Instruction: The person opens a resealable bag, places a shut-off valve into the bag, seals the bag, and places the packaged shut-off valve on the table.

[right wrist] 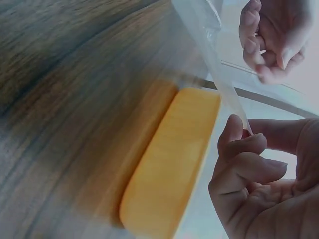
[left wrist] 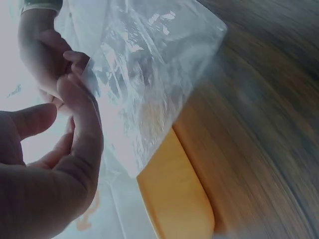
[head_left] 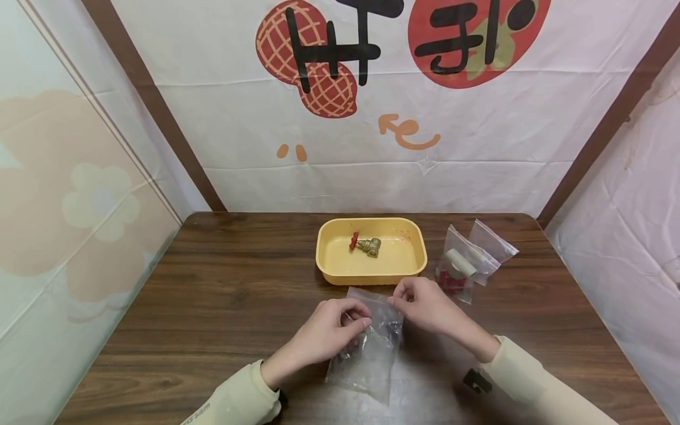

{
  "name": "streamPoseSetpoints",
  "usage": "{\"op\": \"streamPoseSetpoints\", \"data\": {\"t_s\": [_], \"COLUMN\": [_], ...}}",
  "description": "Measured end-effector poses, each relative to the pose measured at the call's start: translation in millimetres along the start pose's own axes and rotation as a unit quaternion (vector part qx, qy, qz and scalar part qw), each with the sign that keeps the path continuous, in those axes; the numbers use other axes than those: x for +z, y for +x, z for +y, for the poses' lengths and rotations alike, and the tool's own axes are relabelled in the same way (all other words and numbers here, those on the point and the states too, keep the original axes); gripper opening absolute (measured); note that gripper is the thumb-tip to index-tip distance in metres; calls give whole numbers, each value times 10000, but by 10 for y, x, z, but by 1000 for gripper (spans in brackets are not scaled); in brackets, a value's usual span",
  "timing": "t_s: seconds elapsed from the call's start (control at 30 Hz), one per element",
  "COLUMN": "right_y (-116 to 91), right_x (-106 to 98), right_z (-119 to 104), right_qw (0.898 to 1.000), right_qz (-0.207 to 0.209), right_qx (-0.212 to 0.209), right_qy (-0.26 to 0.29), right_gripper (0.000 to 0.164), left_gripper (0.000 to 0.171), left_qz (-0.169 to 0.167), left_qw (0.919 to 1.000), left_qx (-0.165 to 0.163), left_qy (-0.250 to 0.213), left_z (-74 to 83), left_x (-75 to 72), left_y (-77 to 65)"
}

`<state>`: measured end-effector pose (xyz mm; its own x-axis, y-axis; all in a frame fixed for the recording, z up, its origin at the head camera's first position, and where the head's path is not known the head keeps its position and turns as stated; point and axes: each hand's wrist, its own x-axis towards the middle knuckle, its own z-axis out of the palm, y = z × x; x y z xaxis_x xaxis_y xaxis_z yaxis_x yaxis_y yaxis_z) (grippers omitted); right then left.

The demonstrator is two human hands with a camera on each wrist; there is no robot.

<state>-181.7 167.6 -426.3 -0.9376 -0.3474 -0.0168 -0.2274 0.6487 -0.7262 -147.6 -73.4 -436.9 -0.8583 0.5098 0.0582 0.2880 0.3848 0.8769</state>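
A clear zip-lock bag [head_left: 369, 363] hangs over the near middle of the table, with nothing visible inside it. My right hand [head_left: 427, 304] pinches its upper right corner between thumb and fingers, as the right wrist view also shows at the bag [right wrist: 227, 84]. Beside the bag's upper left part is my left hand [head_left: 332, 327]. In the left wrist view its thumb stands apart from its bent fingers [left wrist: 82, 124], which lie along the bag's edge; whether they touch it I cannot tell. Just beyond is a yellow tray [head_left: 372, 280] holding a brass gate valve [head_left: 373, 247] with a red handwheel.
Right of the tray lie filled zip-lock bags; one bag [head_left: 458, 274] contains a whitish cylinder and red pieces, and another bag [head_left: 491, 242] lies behind it. The dark wooden table [head_left: 228, 295] ends at a printed cloth wall [head_left: 372, 183], with further cloth at both sides.
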Motion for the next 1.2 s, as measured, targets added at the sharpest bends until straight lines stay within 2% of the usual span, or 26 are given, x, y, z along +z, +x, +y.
{"op": "streamPoseSetpoints", "data": {"t_s": [0.07, 0.13, 0.23, 0.4, 0.67, 0.97, 1.2], "right_y": [-38, -82, -149, -253, -425, -525, -550], "right_x": [-30, -53, -81, -95, -73, -41, -33], "right_z": [-57, -114, -200, -330, -523, -624, -646], "right_qw": [9999, 9998, 9995, 9985, 9939, 9906, 9887], "right_qz": [105, 193, 278, 405, 628, 744, 747], "right_qx": [8, -23, -113, -328, -898, -1116, -1265], "right_qy": [-3, 12, 80, 146, -78, -275, -303], "right_gripper": [17, 16, 15, 13, 15, 16, 17], "left_gripper": [14, 17, 21, 29, 48, 38, 25], "left_qz": [-127, -308, -487, -349, -343, -426, -475], "left_qw": [9974, 9907, 9824, 9799, 9645, 9630, 9661], "left_qx": [-298, -555, -708, -708, -1142, -1000, -875], "left_qy": [-638, -1202, -1656, -1833, -2355, -2465, -2381], "left_z": [52, 101, 143, 135, 236, 268, 328], "left_x": [1, 2, 4, 1, -1, -26, -82], "left_y": [4, 10, 33, 86, 141, 157, 170]}}
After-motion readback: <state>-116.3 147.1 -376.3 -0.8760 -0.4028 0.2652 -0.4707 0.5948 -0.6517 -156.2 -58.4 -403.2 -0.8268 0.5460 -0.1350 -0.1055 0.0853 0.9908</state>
